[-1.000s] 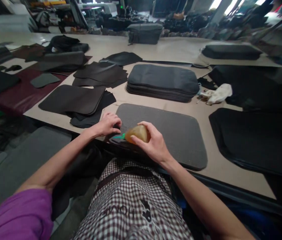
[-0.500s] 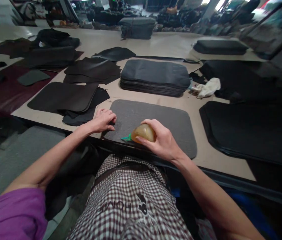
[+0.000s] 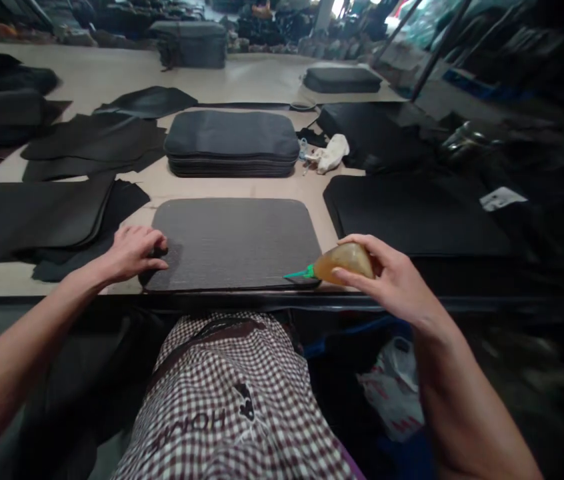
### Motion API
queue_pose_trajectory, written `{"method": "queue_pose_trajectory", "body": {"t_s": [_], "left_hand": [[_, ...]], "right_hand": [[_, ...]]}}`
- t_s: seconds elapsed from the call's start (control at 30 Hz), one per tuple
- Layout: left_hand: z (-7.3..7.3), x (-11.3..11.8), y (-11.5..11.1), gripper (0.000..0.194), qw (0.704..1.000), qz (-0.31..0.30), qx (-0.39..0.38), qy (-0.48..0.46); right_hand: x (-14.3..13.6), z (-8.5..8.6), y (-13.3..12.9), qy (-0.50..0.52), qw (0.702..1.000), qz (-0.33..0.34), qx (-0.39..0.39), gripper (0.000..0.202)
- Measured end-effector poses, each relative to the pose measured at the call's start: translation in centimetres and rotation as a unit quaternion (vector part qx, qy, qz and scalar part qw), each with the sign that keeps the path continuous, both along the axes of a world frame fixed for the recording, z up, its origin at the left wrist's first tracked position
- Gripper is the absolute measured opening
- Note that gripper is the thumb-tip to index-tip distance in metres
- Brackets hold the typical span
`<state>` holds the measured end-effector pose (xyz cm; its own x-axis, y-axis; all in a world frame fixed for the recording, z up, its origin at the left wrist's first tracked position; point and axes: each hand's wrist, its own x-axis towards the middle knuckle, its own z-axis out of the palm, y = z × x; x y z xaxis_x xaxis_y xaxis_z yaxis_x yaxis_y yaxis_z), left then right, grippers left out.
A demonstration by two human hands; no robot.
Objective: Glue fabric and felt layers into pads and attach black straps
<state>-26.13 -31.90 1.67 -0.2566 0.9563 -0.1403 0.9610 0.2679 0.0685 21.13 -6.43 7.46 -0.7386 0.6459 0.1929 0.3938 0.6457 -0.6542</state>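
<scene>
Pale table [image 3: 232, 187], dim clutter [image 3: 272, 28] far side. Right grip [image 3: 397, 280] wrapped round cloudy amber bottle [image 3: 348, 262], green nozzle [image 3: 298, 274]; left grip [image 3: 133, 253], can't tell.

Bottle [image 3: 346, 262] is amber, nozzle [image 3: 309, 271] green, panel [image 3: 235, 240] dark grey, surface [image 3: 257, 80] tan. Apron [image 3: 227, 393] brown-and-white check. Cloth [image 3: 335, 153] off-white, middle stack [image 3: 232, 137] blue-black, bag [image 3: 395, 400] white and red.

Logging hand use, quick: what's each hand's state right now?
Left hand: curled at the grey panel's left edge; whether it grips cannot be told.
Right hand: closed around the amber bottle.
</scene>
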Motion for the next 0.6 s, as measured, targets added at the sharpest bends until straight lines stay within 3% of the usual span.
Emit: {"method": "queue_pose_trajectory", "body": {"t_s": [0.2, 0.37, 0.5, 0.6], "left_hand": [[-0.1, -0.1, -0.2, 0.029, 0.998, -0.002, -0.033, 0.047], [0.1, -0.3, -0.4, 0.024, 0.999, 0.002, -0.045, 0.028], [1.7, 0.8, -0.1, 0.023, 1.000, 0.001, 0.000, 0.018], [2.9, 3.5, 1.6, 0.031, 0.997, -0.044, 0.067, -0.019]], "right_hand": [[5.8, -1.4, 1.8, 0.015, 0.991, -0.116, -0.066, 0.051], [8.7, -2.7, 2.3, 0.076, 0.975, -0.191, -0.085, 0.052], [8.1, -3.6, 0.8, 0.164, 0.949, -0.242, -0.118, 0.049], [5.4, -4.3, -0.8, 0.217, 0.939, -0.207, -0.166, 0.051]]}}
